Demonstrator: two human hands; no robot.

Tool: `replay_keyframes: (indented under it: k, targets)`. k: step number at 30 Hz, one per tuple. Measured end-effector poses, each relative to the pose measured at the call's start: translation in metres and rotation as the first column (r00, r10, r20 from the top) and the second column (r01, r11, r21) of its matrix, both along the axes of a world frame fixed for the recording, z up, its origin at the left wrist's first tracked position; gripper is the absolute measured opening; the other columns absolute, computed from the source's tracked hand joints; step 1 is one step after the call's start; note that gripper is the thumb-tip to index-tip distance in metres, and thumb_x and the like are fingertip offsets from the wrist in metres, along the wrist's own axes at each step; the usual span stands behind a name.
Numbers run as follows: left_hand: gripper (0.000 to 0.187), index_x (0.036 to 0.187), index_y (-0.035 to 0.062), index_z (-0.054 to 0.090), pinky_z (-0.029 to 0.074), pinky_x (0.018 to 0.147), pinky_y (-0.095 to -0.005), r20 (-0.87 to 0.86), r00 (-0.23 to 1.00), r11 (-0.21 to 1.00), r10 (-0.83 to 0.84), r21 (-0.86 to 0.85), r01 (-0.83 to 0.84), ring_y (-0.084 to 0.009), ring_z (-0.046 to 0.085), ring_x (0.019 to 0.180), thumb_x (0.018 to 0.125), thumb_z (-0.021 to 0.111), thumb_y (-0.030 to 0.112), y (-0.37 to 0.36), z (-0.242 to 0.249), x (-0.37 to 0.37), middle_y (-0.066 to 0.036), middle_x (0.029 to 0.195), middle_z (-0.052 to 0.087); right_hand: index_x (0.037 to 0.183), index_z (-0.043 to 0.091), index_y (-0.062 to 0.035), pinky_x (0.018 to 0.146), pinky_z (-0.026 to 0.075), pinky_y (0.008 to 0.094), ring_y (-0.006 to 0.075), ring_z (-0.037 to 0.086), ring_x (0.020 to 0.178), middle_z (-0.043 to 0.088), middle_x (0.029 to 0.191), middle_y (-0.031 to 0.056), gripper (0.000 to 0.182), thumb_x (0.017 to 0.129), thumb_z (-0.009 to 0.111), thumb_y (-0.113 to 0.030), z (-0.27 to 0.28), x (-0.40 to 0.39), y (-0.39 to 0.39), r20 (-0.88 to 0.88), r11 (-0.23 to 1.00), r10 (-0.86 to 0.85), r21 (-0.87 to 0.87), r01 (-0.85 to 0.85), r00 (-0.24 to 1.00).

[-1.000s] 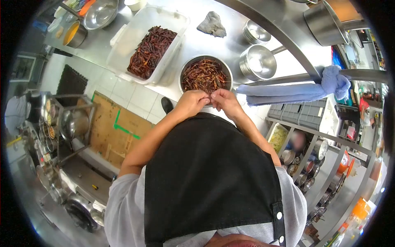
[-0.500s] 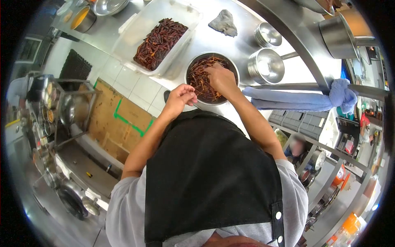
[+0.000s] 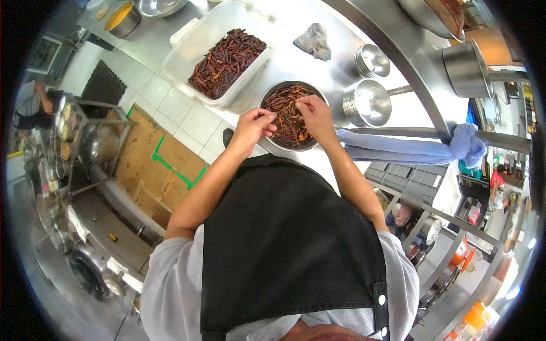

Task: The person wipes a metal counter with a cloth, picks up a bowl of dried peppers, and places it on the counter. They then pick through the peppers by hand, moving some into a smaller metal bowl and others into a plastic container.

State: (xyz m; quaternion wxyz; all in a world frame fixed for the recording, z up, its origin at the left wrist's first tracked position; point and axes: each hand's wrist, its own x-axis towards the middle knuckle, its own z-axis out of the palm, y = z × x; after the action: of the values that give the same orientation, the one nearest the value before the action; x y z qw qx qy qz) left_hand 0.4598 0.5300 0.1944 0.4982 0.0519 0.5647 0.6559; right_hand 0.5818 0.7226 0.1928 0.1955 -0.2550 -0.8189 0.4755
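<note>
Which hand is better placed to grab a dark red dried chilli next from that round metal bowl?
Your right hand, I'd say: its fingers are well over the dark red dried chillies in the round metal bowl, while your left hand reaches only just past the bowl's left rim.

Slender dried chillies (image 3: 291,126), dark red to brown with paler, orange-tan strands among them, lie loosely heaped at all angles inside a round metal bowl (image 3: 294,83) — the bowl stands upright, open-topped, by the near edge of the surface (image 3: 284,63).
</note>
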Motion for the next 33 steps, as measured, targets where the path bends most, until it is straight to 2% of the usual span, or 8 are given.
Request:
replay_keyframes:
  k: [2,6,10,14,17,21,27,33]
  targets:
    - [0.025,0.119,0.0001,0.066,0.051,0.066,-0.0270,-0.059,0.997,0.999,-0.048,0.020,0.049,-0.0125,0.065,0.077,0.100,0.066,0.016,0.012,0.006,0.004,-0.007,0.110,0.072,0.101,0.070,0.0003,0.058,0.046,0.0251,0.0079,0.058,0.066,0.063,0.074,0.0010,0.012,0.098,0.067,-0.011,0.015,0.009,-0.007,0.032,0.924,-0.084,-0.371,0.090,0.996]
    - [0.024,0.116,0.0025,0.069,0.048,0.063,-0.0259,-0.240,0.917,0.948,-0.319,-0.077,0.309,-0.0088,0.061,0.076,0.097,0.071,0.017,0.026,0.022,0.017,-0.005,0.095,0.073,0.102,0.070,-0.0011,0.050,0.039,0.0224,0.0078,0.054,0.058,0.064,0.072,0.0016,0.014,0.099,0.068,-0.015,0.015,0.031,-0.024,0.065,0.687,-0.179,-0.705,0.172,0.982]
    - [0.017,0.105,0.0012,0.071,0.051,0.072,-0.0314,-0.569,0.731,0.925,-0.377,-0.187,0.331,-0.0129,0.063,0.079,0.093,0.074,0.014,0.017,0.002,0.034,-0.007,0.086,0.071,0.101,0.068,-0.0027,0.050,0.040,0.0227,0.0079,0.054,0.057,0.063,0.071,0.0014,0.019,0.102,0.066,-0.021,0.003,0.054,-0.042,0.087,0.669,-0.098,-0.732,0.130,0.991]
    - [0.016,0.105,0.0014,0.071,0.051,0.075,-0.0332,-0.673,0.632,0.908,-0.385,-0.151,0.392,-0.0172,0.065,0.084,0.093,0.073,0.012,0.004,-0.003,0.040,-0.010,0.092,0.071,0.096,0.066,-0.0042,0.049,0.040,0.0242,0.0103,0.056,0.059,0.063,0.072,0.0021,0.018,0.102,0.065,-0.021,-0.001,0.064,-0.043,0.111,0.572,0.028,-0.817,0.075,0.993]
    - [0.016,0.105,0.0007,0.071,0.051,0.075,-0.0337,-0.675,0.621,0.894,-0.397,-0.133,0.428,-0.0187,0.066,0.084,0.093,0.073,0.010,-0.004,0.001,0.038,-0.011,0.094,0.071,0.093,0.064,-0.0061,0.048,0.040,0.0248,0.0107,0.057,0.059,0.061,0.073,0.0006,0.016,0.101,0.064,-0.020,0.001,0.066,-0.036,0.133,0.388,0.116,-0.918,0.078,0.984]
    - [0.015,0.103,0.0008,0.071,0.051,0.072,-0.0337,-0.695,0.589,0.885,-0.413,-0.152,0.440,-0.0193,0.065,0.080,0.092,0.073,0.010,-0.012,0.006,0.034,-0.011,0.091,0.070,0.090,0.063,-0.0075,0.047,0.038,0.0262,0.0114,0.058,0.059,0.060,0.070,0.0006,0.018,0.099,0.066,-0.022,0.003,0.060,-0.032,0.143,0.397,0.281,-0.918,0.021,0.949]
    - [0.013,0.102,0.0002,0.071,0.050,0.069,-0.0324,-0.744,0.534,0.879,-0.400,-0.147,0.454,-0.0168,0.064,0.075,0.092,0.072,0.009,-0.015,0.015,0.014,-0.010,0.088,0.070,0.091,0.064,-0.0073,0.049,0.038,0.0263,0.0117,0.057,0.059,0.059,0.071,0.0003,0.018,0.099,0.066,-0.024,0.014,0.041,-0.026,0.237,0.578,0.365,-0.816,-0.020,0.901]
    - [0.014,0.103,-0.0001,0.071,0.051,0.071,-0.0303,-0.618,0.662,0.877,-0.424,-0.097,0.471,-0.0134,0.064,0.078,0.094,0.072,0.010,-0.018,0.009,-0.013,-0.010,0.088,0.071,0.092,0.064,-0.0074,0.050,0.039,0.0274,0.0118,0.057,0.060,0.059,0.076,0.0005,0.017,0.099,0.064,-0.022,0.030,0.021,-0.033,0.137,0.283,0.267,-0.957,0.058,0.954]
